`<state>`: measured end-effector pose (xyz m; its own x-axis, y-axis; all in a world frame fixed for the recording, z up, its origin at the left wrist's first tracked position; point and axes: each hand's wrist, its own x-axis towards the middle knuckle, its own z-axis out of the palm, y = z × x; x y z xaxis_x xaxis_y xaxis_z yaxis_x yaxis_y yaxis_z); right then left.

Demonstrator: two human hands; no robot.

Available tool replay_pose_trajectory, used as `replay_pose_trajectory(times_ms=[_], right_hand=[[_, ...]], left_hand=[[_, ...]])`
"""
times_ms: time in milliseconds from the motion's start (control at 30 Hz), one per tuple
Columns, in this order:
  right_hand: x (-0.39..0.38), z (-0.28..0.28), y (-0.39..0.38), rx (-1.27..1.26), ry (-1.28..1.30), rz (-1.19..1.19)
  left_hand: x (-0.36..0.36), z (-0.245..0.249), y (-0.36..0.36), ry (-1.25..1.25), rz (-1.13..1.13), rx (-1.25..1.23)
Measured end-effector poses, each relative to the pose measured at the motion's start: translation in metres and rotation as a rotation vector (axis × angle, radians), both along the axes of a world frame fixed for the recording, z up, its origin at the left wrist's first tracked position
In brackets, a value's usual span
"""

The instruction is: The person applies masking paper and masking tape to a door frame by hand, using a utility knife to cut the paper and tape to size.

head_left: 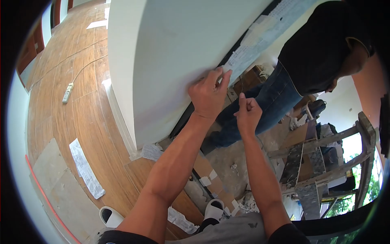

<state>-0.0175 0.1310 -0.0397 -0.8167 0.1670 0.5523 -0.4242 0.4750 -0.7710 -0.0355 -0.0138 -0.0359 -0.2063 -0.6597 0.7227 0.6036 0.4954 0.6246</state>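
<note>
A strip of printed masking paper (252,38) runs along the dark frame (264,16) at the edge of the white wall (178,44). My left hand (208,92) is at the lower end of this strip, with thumb and forefinger pinched together at the paper's edge. Lower and to the right, my right hand (248,115) hangs apart from the wall. Its fingers are curled in and the thumb points up; whatever may lie between them is too small to make out.
Close on the right, a person (321,49) in a dark top and jeans bends forward. Behind stands a wooden ladder (363,150) among boxes and clutter. Paper sheets (85,168) and a power strip (68,92) with its cord lie on the wood floor (89,134).
</note>
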Motion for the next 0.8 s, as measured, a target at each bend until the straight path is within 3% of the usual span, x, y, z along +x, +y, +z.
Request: replay_pose_trajectory(times_ms=[267, 333, 467, 533, 567, 667, 767, 800], right_hand=[[0.016, -0.051, 0.029, -0.028, -0.229, 0.008], [0.013, -0.071, 0.041, 0.001, -0.22, -0.009], [0.012, -0.099, 0.047, 0.022, -0.224, -0.057], [0.016, -0.103, 0.041, 0.104, -0.177, -0.063], [0.019, -0.106, 0.037, 0.207, -0.121, -0.057], [0.024, -0.118, 0.026, 0.199, -0.079, 0.036], [0.02, -0.137, 0.019, 0.138, -0.012, -0.008], [0.017, -0.145, 0.015, 0.115, -0.037, -0.022]], left_hand=[[0.008, 0.003, 0.015, -0.139, 0.025, 0.055], [0.019, -0.007, 0.014, -0.114, -0.12, -0.023], [0.011, -0.016, 0.01, -0.153, -0.081, -0.062], [0.001, -0.009, 0.006, -0.149, 0.078, -0.087], [0.002, -0.008, 0.008, -0.202, 0.05, -0.095], [0.034, 0.006, 0.004, -0.232, -0.035, -0.119], [0.06, -0.018, -0.027, 0.159, -0.224, -0.16], [0.077, -0.009, -0.029, 0.128, -0.265, -0.005]])
